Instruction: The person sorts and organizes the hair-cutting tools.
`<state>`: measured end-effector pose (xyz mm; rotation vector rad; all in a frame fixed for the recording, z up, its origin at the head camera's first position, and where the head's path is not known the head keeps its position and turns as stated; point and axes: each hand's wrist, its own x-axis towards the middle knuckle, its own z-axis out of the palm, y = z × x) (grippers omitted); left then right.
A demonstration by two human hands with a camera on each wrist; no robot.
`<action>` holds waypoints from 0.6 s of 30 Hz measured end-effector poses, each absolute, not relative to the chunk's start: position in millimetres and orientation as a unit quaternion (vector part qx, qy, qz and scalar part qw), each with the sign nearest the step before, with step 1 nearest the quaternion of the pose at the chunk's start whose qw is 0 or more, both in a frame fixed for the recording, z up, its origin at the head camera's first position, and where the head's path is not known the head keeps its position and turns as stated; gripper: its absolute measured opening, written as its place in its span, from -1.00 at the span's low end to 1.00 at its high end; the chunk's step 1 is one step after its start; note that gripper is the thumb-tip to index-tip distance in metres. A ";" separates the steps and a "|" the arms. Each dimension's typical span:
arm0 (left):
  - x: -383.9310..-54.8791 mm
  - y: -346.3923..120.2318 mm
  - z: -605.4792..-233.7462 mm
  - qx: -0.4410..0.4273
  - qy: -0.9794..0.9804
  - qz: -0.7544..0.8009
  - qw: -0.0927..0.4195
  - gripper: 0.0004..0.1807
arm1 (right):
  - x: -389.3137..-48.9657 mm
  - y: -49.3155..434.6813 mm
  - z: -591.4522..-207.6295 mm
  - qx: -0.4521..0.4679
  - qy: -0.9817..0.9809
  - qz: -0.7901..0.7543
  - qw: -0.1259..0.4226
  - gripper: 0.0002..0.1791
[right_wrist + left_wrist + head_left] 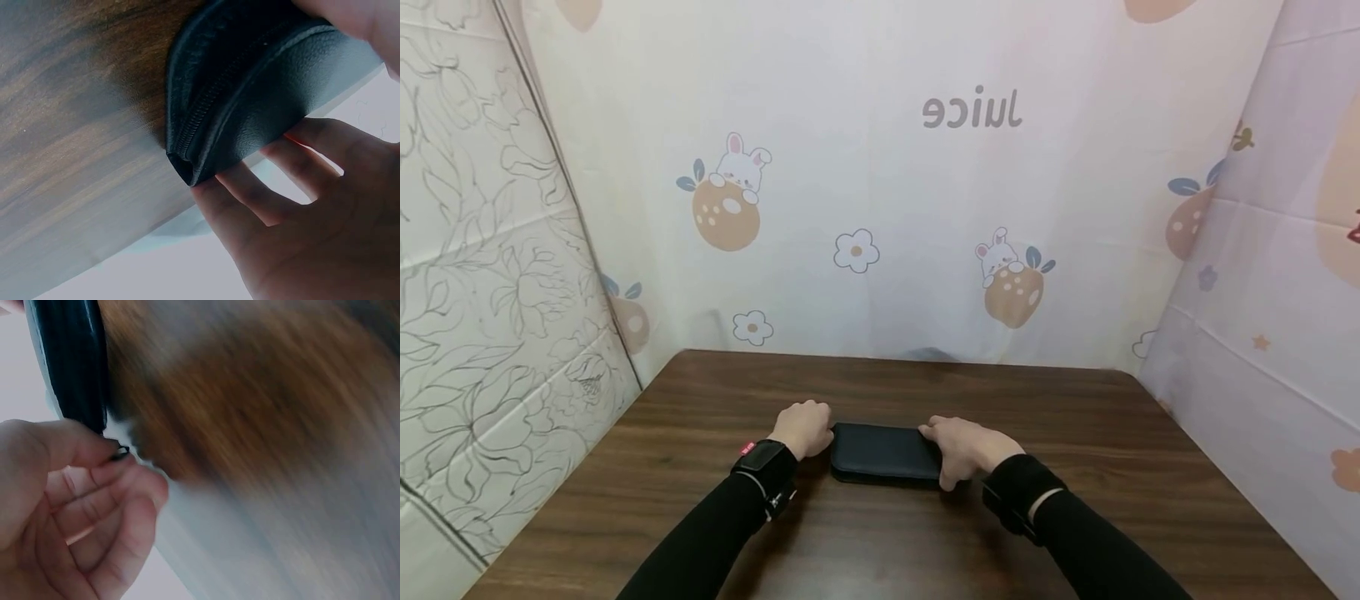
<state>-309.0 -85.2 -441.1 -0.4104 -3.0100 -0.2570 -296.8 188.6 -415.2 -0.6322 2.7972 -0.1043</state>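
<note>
A black zippered wallet (883, 452) lies flat on the wooden table, between the two hands. At its left end my left hand (805, 427) pinches a small dark zipper pull (122, 451) between thumb and curled fingers; most of the pull is hidden. My right hand (966, 448) grips the wallet's right end, thumb on one long side and fingertips along the other. In the right wrist view the zipper (206, 106) runs along the wallet's edge, its teeth visible down to the corner.
The brown wood-grain table (700, 383) reaches back to a pale printed curtain (865, 167) with bunnies, fruit and flowers. Patterned sheets hang at the left and right. Black bands (771, 468) circle both wrists.
</note>
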 end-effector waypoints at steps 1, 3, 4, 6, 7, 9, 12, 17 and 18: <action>-308.6 -84.3 -440.2 -0.133 -0.986 -0.085 0.048 -0.82 | -296.9 188.7 -414.8 -0.218 0.966 -0.037 0.135 -0.03; -308.0 -82.6 -438.7 -0.128 -0.987 -0.085 0.048 -0.81 | -296.6 188.6 -414.1 -0.218 0.966 -0.040 0.134 -0.03; -307.3 -82.1 -438.3 -0.126 -0.987 -0.084 0.046 -0.83 | -296.2 188.3 -413.9 -0.216 0.966 -0.042 0.134 -0.03; -306.1 -81.7 -438.3 -0.124 -0.988 -0.083 0.042 -0.86 | -294.9 187.2 -413.6 -0.216 0.966 -0.044 0.134 -0.04; -305.3 -81.7 -438.4 -0.125 -0.988 -0.082 0.040 -0.87 | -294.3 186.6 -413.7 -0.215 0.966 -0.045 0.133 -0.04; -303.8 -82.5 -439.2 -0.130 -0.987 -0.080 0.041 -0.86 | -293.0 185.4 -413.3 -0.215 0.966 -0.047 0.131 -0.04; -300.8 -84.2 -442.0 -0.140 -0.986 -0.081 0.042 -0.83 | -291.4 184.8 -414.4 -0.213 0.967 -0.051 0.128 -0.05; -296.7 -87.6 -446.8 -0.148 -0.984 -0.094 0.026 -0.93 | -288.8 187.7 -419.5 -0.203 0.967 -0.066 0.140 -0.03; -296.4 -88.1 -447.7 -0.148 -0.984 -0.096 0.023 -0.97 | -288.6 188.7 -420.7 -0.204 0.966 -0.070 0.143 -0.02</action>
